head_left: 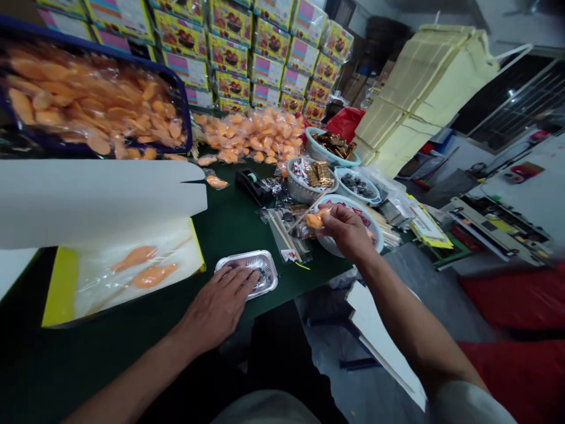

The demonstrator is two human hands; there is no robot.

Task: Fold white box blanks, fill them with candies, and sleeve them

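Note:
Pinched in my right hand [346,231] is a small orange piece in clear wrapping [315,220], held above the table near a pale bowl [375,227] of red-and-white packets. My left hand [225,297] lies with its fingers stretched out over a foil tray [268,259], its fingertips inside the rim. Something dark in the tray is partly hidden by those fingers. To the left, an open box [62,288] with yellow sides holds two wrapped orange pieces [155,275] and thin sticks. Between my hands lie bagged wooden sticks [282,229].
A tape dispenser [253,186] stands mid-table. Behind it is a heap of wrapped orange pieces [260,135], with a blue crate [189,118] of more at left. Bowls of gold packets [321,174] and dark packets [356,185] stand at right. Yellow printed boxes [232,53] are stacked behind.

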